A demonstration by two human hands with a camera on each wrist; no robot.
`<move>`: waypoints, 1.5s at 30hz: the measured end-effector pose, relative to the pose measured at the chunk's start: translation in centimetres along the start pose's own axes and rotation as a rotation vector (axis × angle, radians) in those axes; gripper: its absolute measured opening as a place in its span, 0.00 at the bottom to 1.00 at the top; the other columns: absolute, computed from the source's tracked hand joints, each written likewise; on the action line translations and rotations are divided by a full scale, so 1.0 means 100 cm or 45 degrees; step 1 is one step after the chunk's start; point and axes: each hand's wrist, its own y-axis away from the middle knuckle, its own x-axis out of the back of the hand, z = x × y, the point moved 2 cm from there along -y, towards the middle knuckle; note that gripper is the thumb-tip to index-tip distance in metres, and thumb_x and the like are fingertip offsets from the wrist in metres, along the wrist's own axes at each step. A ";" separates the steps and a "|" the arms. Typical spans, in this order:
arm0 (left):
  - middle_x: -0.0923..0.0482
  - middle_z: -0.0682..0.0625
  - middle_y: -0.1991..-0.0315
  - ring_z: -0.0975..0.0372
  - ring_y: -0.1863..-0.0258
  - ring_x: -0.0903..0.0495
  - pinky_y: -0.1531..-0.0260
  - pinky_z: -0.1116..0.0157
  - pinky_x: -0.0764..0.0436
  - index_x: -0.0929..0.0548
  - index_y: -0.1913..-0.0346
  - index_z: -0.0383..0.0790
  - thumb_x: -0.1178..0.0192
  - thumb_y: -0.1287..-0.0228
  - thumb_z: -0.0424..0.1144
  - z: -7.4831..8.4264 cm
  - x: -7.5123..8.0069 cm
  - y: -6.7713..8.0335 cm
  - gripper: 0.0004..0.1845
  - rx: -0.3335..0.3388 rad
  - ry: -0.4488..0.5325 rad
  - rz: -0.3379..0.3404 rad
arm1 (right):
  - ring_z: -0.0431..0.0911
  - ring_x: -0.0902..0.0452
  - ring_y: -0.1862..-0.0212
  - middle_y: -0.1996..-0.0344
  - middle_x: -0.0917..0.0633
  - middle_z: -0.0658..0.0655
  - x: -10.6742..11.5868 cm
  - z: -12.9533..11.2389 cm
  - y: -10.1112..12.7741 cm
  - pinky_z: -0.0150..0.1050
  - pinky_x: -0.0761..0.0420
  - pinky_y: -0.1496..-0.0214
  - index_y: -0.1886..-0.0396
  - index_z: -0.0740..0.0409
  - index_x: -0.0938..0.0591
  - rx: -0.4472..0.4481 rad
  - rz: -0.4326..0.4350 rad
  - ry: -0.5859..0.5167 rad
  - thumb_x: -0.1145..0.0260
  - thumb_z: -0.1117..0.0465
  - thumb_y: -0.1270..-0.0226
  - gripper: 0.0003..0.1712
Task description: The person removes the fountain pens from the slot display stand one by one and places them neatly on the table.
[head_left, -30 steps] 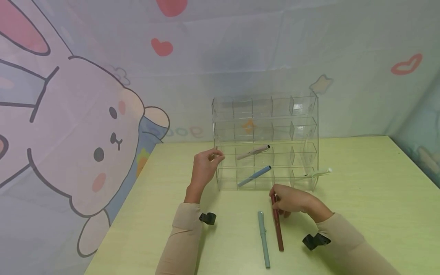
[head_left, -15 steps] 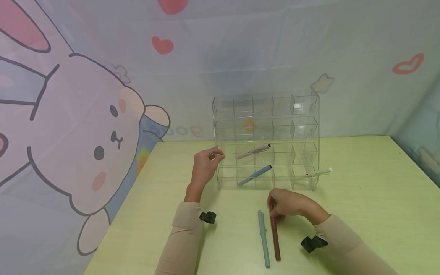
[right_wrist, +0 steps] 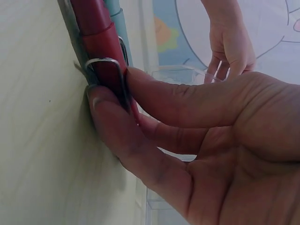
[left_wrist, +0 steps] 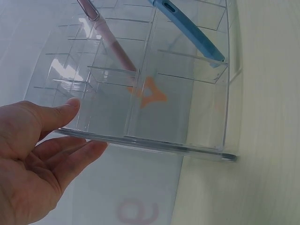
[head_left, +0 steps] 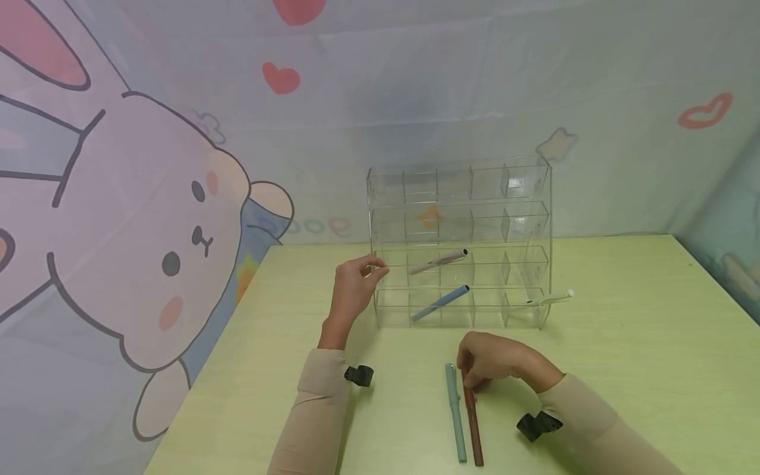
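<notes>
My right hand (head_left: pixel 499 359) pinches a dark red pen (head_left: pixel 473 429) near its clip end, between thumb and fingers, low over the table. Close beside it on the left lies a pale green pen (head_left: pixel 456 415), roughly parallel. In the right wrist view the red pen (right_wrist: pixel 104 51) shows its metal clip by the fingertips. My left hand (head_left: pixel 354 284) grips the left side panel of a clear tiered rack (left_wrist: pixel 178 149), thumb inside and fingers outside. A blue pen (head_left: pixel 439 304) lies slanted in the rack's bottom tier, and a pink pen (head_left: pixel 438 262) in the tier above.
A whitish-green pen (head_left: pixel 551 298) sticks out past the rack's right side at the bottom tier. The rack stands on a yellow-green table (head_left: pixel 623 369), near a cloth backdrop (head_left: pixel 617 59) printed with a rabbit and hearts.
My right hand has moved toward me and slightly left with the red pen, which is now close alongside the pale green pen. My left hand has stayed at the rack's side.
</notes>
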 end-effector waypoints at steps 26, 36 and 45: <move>0.14 0.40 0.52 0.47 0.51 0.15 0.50 0.55 0.17 0.10 0.63 0.39 0.31 0.36 0.36 0.001 0.000 0.000 0.04 0.006 0.043 0.000 | 0.50 0.15 0.72 0.70 0.17 0.57 -0.002 0.001 -0.004 0.42 0.14 0.67 0.59 0.71 0.18 -0.046 0.026 0.068 0.30 0.79 0.43 0.12; 0.15 0.40 0.51 0.47 0.51 0.15 0.50 0.55 0.17 0.10 0.63 0.39 0.31 0.36 0.36 0.000 0.000 0.000 0.04 0.003 0.046 0.003 | 0.50 0.15 0.72 0.70 0.18 0.58 -0.002 0.000 -0.004 0.42 0.14 0.68 0.60 0.70 0.18 -0.052 0.025 0.074 0.32 0.80 0.41 0.10; 0.15 0.40 0.51 0.47 0.51 0.15 0.50 0.55 0.17 0.10 0.63 0.39 0.31 0.36 0.36 0.000 0.001 0.001 0.04 0.015 0.053 0.002 | 0.48 0.16 0.72 0.71 0.17 0.55 0.000 0.000 -0.002 0.41 0.15 0.67 0.61 0.68 0.18 -0.045 0.031 0.124 0.31 0.78 0.40 0.09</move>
